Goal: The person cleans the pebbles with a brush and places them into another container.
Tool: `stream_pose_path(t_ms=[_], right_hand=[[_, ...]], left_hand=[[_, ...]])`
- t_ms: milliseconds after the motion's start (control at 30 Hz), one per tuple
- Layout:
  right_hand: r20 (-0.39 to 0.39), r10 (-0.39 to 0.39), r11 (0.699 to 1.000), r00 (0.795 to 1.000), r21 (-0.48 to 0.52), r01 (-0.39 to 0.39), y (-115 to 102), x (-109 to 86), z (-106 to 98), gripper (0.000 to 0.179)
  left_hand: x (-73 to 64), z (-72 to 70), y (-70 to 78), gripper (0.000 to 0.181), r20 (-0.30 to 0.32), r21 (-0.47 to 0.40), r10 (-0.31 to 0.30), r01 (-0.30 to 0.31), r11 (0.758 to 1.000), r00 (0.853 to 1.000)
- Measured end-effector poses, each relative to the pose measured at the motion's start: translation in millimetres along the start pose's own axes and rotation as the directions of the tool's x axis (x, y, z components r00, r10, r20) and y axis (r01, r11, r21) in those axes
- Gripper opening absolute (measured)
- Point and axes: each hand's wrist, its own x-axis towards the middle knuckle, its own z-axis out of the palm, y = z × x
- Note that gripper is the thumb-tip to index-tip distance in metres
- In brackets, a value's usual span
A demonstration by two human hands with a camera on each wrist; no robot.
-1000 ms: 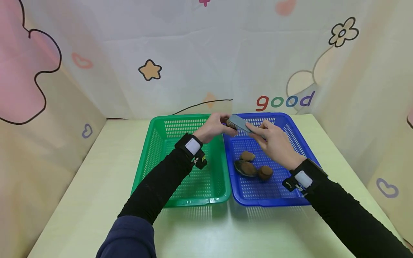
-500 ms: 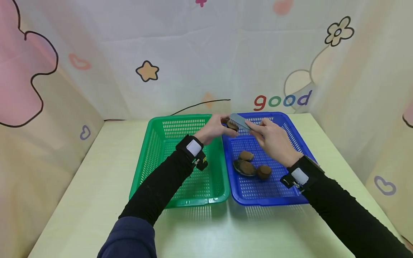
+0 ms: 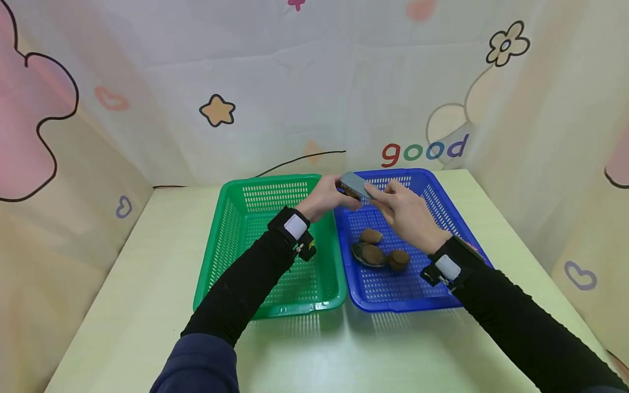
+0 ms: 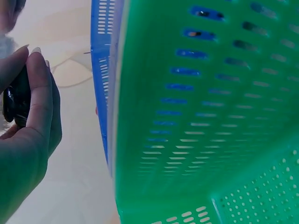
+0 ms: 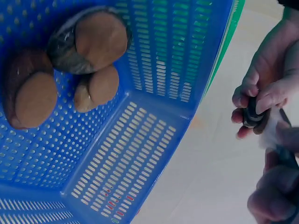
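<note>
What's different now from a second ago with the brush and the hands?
The right hand moved the grey brush left, farther over the dark thing in the left hand. Nothing was taken hold of or let go. The three brown lumps stayed in the blue basket, and the green basket stayed beside it.

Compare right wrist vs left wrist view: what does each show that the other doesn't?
Right wrist only: three brown-faced shellfish-like pieces seen whole, and the floor of the blue basket. Through its slots, the left wrist view gives small specks at most.

Left wrist only: the inside floor of the green basket.

Both: the left hand holding a dark piece, part of the right hand, the blurred pale bristles of the brush, and some of each basket.
</note>
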Motion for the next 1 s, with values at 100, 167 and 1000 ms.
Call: stream_pose_path(t_ms=[100, 167, 1000], right_hand=[[0.016, 0.003, 1.0, 1.0, 0.002, -0.003, 1.0, -3.5, -3.1, 0.038], [0.006, 0.016, 1.0, 1.0, -0.02, -0.016, 2.7, -4.1, -4.5, 0.038], [0.023, 0.029, 0.999, 0.999, -0.033, -0.028, 3.7, -7.4, -2.1, 0.039]], left_hand=[[-0.7, 1.0, 0.8, 0.038, -0.019, -0.018, -0.002, 0.002, 1.0, 1.0], [-1.4, 1.4, 1.1, 0.04, -0.033, -0.008, -0.003, 0.003, 1.0, 0.999], [-4.1, 2.9, -4.6, 0.049, -0.064, 0.003, -0.023, 0.023, 1.0, 0.998]])
